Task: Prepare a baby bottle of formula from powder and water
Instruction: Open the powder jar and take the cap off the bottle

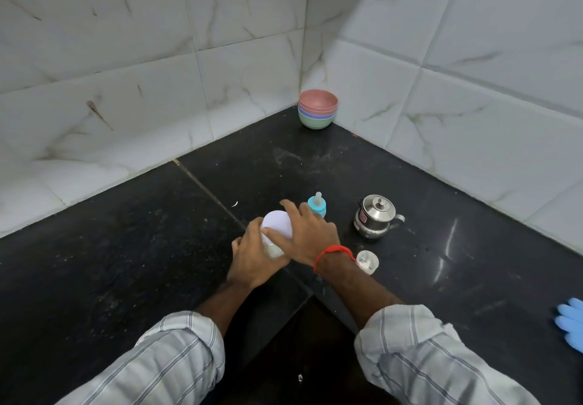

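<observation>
A translucent powder jar (273,250) with a white lid (277,223) stands on the black counter (142,246). My left hand (252,256) grips the jar's side. My right hand (307,234) lies over the lid's right edge, thumb and fingers curled round its rim. Just behind my right hand stands the baby bottle (317,205) with a blue collar and clear teat, its body hidden. A steel kettle (375,216) with a lid stands to the right. A small clear cup (367,262) holding some white powder sits beside my right wrist.
A stack of coloured bowls (318,112) sits in the far corner where the tiled walls meet. A blue glove (571,322) lies at the right edge. The counter has an inside corner edge (312,294) just below my forearms.
</observation>
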### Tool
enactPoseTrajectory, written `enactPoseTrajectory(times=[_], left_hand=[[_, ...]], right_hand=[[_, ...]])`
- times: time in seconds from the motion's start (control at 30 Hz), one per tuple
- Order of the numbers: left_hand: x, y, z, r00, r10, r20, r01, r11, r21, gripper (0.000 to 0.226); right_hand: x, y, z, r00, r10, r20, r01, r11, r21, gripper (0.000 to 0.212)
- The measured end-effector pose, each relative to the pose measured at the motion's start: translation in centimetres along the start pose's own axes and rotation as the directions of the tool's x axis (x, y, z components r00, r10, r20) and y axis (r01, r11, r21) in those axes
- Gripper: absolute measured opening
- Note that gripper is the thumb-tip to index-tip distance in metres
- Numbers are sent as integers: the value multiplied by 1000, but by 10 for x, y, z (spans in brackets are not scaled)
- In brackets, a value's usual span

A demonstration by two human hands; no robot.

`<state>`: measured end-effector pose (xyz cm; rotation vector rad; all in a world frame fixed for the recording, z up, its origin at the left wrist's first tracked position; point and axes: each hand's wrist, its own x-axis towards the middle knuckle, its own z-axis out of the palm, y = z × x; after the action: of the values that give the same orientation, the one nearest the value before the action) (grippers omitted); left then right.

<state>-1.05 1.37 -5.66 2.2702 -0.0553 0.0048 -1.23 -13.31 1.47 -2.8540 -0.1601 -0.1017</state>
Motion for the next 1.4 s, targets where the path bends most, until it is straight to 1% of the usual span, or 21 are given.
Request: enactPoseTrajectory(times=[0.07,0.2,0.33,0.4,0.57,0.63,0.77,0.83,0.87,0.9,0.93,0.97,1.03,1.07,1.1,1.17,1.23,1.27,1.3,1.37,1.4], left_hand=[[-8,1,-4,1000,21,-16,-22,997,-79,106],[-15,7,-18,998,64,16,-62,993,-104,104],[-18,15,-32,991,116,65,-111,991,-80,89],[-18,18,-33,990,131,55,-125,987,-97,82],[-17,22,-35,984,163,74,-151,977,-152,80],[-15,18,-39,973,183,141,-154,969,-194,77],[-11,15,-48,925,219,309,-167,968,-188,83],[-10,17,-52,926,222,305,-176,969,-172,87],[-9,18,-54,937,214,275,-177,972,-152,89],[-8,18,-55,951,196,238,-169,977,-128,90],[-7,19,-57,963,179,203,-161,982,-102,92],[-5,20,-57,970,170,175,-160,984,-74,93],[-2,23,-58,975,166,150,-166,986,-10,96],[-2,26,-58,975,163,153,-166,986,9,96],[-2,27,-58,974,161,161,-166,986,18,97],[-5,26,-58,971,155,181,-162,986,27,98],[-8,20,-57,975,143,173,-152,988,40,101],[-9,18,-57,976,138,167,-149,988,51,103],[-10,17,-57,976,140,168,-152,986,61,103],[-10,19,-57,972,146,186,-162,984,76,103],[-10,20,-57,970,144,196,-162,983,83,103]], right_hand=[[2,-5,7,999,-31,-37,28,995,-98,74],[3,-9,8,989,-78,-126,61,990,-129,74],[10,-5,-4,990,-142,-8,143,987,77,56],[12,-3,-7,985,-173,5,170,975,143,49],[14,4,-9,967,-254,-39,256,946,200,63],[15,9,-12,941,-337,4,330,923,197,62],[17,14,-24,878,-449,166,393,874,286,57],[23,16,-32,838,-481,257,394,860,325,54],[26,16,-37,819,-484,308,366,854,370,61],[29,14,-40,802,-477,360,321,852,413,70],[29,10,-44,814,-438,382,272,868,416,72],[30,6,-46,852,-362,378,217,901,375,68],[31,-3,-49,936,-155,316,125,986,113,72],[31,-7,-52,944,-79,319,82,997,2,76],[32,-9,-52,934,-52,353,67,997,-30,74],[34,-6,-54,879,-108,464,70,993,98,61],[37,1,-56,811,-213,545,83,964,253,73],[35,5,-55,810,-226,541,72,954,291,79],[33,6,-51,836,-205,509,58,955,290,80],[31,6,-44,887,-127,443,21,971,236,79],[30,6,-43,892,-115,438,13,973,230,76]])
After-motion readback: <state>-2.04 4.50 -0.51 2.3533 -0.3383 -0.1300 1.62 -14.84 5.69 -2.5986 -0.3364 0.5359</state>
